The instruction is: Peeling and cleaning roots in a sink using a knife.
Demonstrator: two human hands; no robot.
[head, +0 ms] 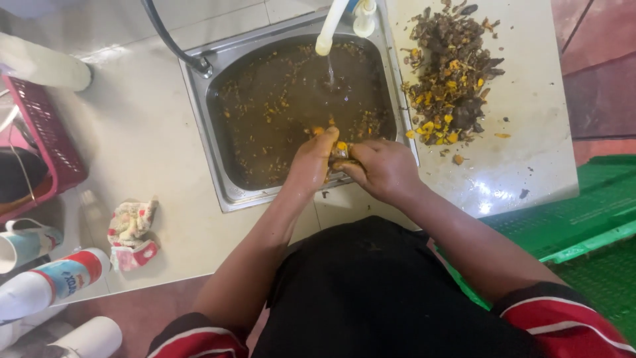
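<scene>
We've got both hands over the steel sink's [199, 99] near rim: left hand [315, 162] & right hand [384, 169] pinched tight on a small yellow-brown scrap [340, 151] between them. Tap [329, 26] runs into murky water; scrap pile [447, 86] right of sink.

A black garment is being worn over the torso, its front appearing plain and unmarked from above. Short sleeves in red are being shown at both upper arms, each being edged by a black band and crossed by thin white stripes. Both forearms are being left bare below the sleeves, and no gloves, rings or watch are being worn on the left hand [311, 162] or the right hand [384, 169].
</scene>
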